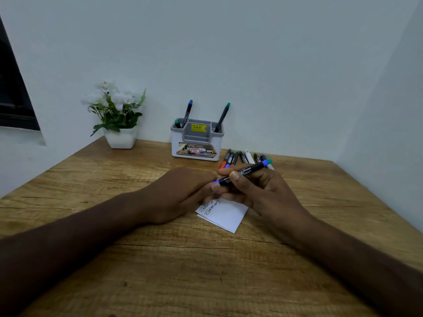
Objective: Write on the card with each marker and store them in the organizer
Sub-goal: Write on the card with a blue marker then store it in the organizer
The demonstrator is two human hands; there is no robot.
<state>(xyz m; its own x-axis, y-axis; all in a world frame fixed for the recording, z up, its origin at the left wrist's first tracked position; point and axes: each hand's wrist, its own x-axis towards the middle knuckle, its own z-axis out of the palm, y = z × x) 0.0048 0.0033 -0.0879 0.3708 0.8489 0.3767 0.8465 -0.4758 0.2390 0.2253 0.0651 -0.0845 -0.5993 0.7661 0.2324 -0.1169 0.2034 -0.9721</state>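
We see the black marker (242, 173) lying nearly level above the card (225, 215), blue end toward the left hand (183, 193) (its fingertips pinch there), right hand (256, 191) gripping the barrel.

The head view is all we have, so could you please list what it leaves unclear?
- Card: top edge and some writing hidden by both hands; the words are too small to read.
- Blue marker: tip hidden behind left hand fingers.
- Loose markers: partly hidden behind right hand, count unclear.
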